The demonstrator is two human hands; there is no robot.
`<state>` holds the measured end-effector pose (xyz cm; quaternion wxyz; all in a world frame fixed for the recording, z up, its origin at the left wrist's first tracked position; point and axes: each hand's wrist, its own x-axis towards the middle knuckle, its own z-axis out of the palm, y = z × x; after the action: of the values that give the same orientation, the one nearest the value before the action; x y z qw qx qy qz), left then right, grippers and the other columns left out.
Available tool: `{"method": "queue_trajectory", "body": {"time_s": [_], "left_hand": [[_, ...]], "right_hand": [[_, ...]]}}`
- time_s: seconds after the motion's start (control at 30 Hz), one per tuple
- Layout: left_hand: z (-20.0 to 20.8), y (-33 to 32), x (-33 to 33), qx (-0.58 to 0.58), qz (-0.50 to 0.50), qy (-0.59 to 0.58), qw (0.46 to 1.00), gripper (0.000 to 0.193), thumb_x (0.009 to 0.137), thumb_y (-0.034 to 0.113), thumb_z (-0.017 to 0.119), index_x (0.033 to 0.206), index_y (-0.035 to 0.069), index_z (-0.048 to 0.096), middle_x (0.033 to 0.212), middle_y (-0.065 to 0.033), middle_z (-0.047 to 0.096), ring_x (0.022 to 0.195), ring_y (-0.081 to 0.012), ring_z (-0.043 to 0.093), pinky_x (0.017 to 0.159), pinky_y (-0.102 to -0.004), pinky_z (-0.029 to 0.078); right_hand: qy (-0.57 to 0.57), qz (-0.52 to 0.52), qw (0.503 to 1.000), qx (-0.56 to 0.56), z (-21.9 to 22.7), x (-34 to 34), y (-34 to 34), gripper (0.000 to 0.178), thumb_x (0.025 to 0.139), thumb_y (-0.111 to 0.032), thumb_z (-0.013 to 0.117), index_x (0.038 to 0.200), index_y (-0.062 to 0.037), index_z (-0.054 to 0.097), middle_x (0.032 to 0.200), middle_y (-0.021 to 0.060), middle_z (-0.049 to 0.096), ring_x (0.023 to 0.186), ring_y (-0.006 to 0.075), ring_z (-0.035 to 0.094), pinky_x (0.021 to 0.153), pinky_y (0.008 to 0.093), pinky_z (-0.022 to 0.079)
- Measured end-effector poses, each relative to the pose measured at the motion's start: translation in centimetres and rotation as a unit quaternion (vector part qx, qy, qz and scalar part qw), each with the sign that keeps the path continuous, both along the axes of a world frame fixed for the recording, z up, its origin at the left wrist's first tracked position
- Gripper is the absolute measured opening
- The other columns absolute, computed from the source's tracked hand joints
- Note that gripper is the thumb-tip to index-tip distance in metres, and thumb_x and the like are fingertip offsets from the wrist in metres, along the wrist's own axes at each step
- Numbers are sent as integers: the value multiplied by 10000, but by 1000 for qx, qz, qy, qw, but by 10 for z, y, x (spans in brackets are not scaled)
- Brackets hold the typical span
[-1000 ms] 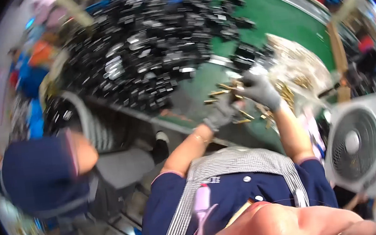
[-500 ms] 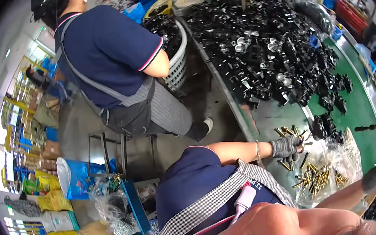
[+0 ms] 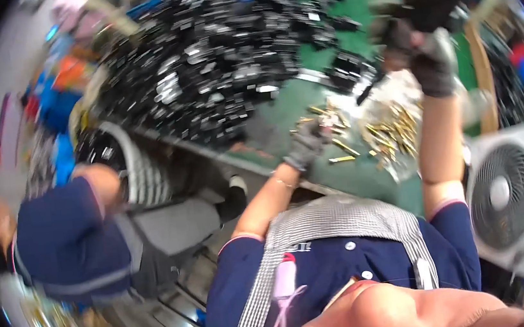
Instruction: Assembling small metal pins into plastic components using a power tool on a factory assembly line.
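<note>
My left hand [image 3: 305, 147], in a grey glove, is at the near edge of the green table with its fingers closed beside loose brass-coloured screws [image 3: 343, 159]. What those fingers hold is too smeared to make out. My right hand [image 3: 435, 69], also gloved, is raised over the table's right part and closed around a dark power screwdriver [image 3: 431, 7]; its outline is blurred. Between the hands a pile of brass-coloured screws [image 3: 394, 130] lies on a clear plastic bag [image 3: 399, 88]. A few black parts [image 3: 349, 68] sit just beyond the screws.
A large heap of black plastic parts [image 3: 210, 53] covers the far left of the green table [image 3: 364, 35]. At the left a co-worker [image 3: 70, 234] stands by a light-coloured basket [image 3: 143, 170]. A white fan [image 3: 511, 193] stands close on my right.
My view has swung round to the right and blurs. My right hand, apart from the power screwdriver before, is now around it. The left hand stays by the screws.
</note>
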<state>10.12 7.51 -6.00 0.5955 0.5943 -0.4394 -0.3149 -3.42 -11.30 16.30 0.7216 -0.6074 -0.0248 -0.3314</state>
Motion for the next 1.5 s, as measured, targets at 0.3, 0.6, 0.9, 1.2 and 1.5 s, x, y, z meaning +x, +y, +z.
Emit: {"method": "queue_trajectory", "body": {"time_s": [0.3, 0.6, 0.9, 1.2, 1.5], "left_hand": [[11, -18, -30, 49, -86, 136, 986, 123, 881, 188, 573, 946, 89, 607, 657, 31, 570, 495, -22, 475, 436, -169, 386], [38, -27, -72, -82, -181, 132, 971, 167, 869, 197, 593, 921, 38, 598, 645, 14, 563, 500, -29, 471, 459, -160, 380], [22, -59, -80, -8, -180, 100, 978, 109, 879, 175, 578, 862, 68, 566, 652, 1, 551, 508, -50, 461, 462, -187, 382], [41, -54, -83, -5, -190, 125, 974, 89, 891, 155, 551, 883, 68, 566, 659, 7, 551, 514, -43, 473, 466, -178, 388], [24, -53, -81, 20, -168, 186, 968, 97, 874, 144, 578, 866, 48, 583, 650, 9, 565, 530, -42, 480, 463, -183, 381]], "right_hand": [[-48, -4, 990, 130, -14, -4, 34, 545, 708, -304, 712, 1095, -30, 442, 739, 112, 584, 661, 249, 590, 590, 357, 473], [-38, -140, 979, 144, -8, -43, 36, 391, 739, -272, 689, 992, -52, 488, 704, 90, 564, 593, 227, 554, 551, 344, 451], [-48, -193, 975, 102, 8, -79, 33, 409, 750, -255, 690, 1034, -50, 479, 728, 88, 581, 605, 223, 577, 556, 344, 460], [8, -245, 960, 135, 22, -66, 46, 306, 732, -250, 719, 843, -52, 515, 616, 46, 524, 449, 102, 454, 436, 237, 377], [-19, -235, 963, 129, 24, -61, 40, 309, 727, -262, 731, 809, -47, 526, 596, 45, 526, 430, 114, 456, 427, 238, 371]]}}
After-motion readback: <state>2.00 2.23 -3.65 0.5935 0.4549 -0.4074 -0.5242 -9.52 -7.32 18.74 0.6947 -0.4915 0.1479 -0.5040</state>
